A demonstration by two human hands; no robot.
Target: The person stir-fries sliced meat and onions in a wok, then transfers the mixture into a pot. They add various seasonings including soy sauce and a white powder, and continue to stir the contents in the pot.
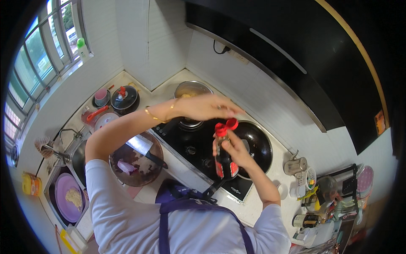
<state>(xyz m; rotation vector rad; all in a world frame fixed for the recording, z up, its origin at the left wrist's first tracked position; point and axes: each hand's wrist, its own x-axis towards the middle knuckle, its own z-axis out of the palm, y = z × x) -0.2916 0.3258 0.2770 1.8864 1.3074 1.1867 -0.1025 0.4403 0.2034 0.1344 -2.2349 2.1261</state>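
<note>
My right hand grips a glass bottle of dark liquid, with its red flip cap raised. The bottle stands roughly upright over the near edge of a black wok on the hob. My left hand, slightly blurred, reaches across just above the cap with its fingers extended and holds nothing that I can see. Behind its wrist is a metal pot with yellowish food inside. A cleaver and a piece of purple onion lie on the round chopping board.
A black lidded pot stands at the back left. The sink at left holds a purple basin with pale food. To the right are a metal pitcher, a white basket and a lying bottle. The wok's handle points towards me.
</note>
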